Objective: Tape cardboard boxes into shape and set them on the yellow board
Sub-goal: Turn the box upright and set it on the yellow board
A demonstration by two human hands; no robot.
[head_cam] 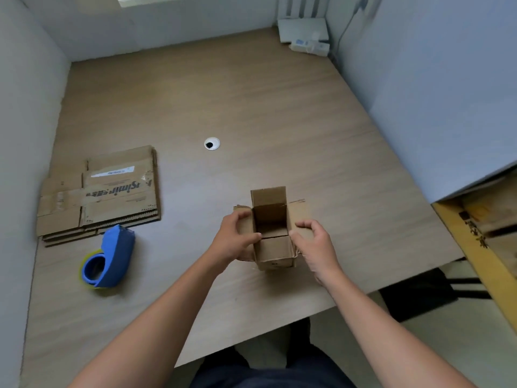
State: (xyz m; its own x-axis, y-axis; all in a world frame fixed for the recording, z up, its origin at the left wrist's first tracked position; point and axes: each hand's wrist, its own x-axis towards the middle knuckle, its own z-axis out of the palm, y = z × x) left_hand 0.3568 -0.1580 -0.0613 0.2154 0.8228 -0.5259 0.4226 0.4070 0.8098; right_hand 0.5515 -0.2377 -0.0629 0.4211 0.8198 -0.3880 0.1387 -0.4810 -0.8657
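A small brown cardboard box (272, 247) stands on the wooden table, near its front edge, with its flaps spread outward and its inside showing. My left hand (233, 238) grips the box's left side, thumb over the rim and fingers around the left flap. My right hand (316, 247) holds the right side, with fingers curled on the right flap. A blue tape dispenser (110, 257) lies on the table to the left. At the right edge, below the table, the yellow board (475, 256) shows with cardboard boxes on it.
A stack of flattened cardboard boxes (112, 189) lies at the table's left. A round cable hole (211, 143) sits mid-table. White devices (305, 33) stand in the far right corner. Grey partition walls enclose the left, back and right sides.
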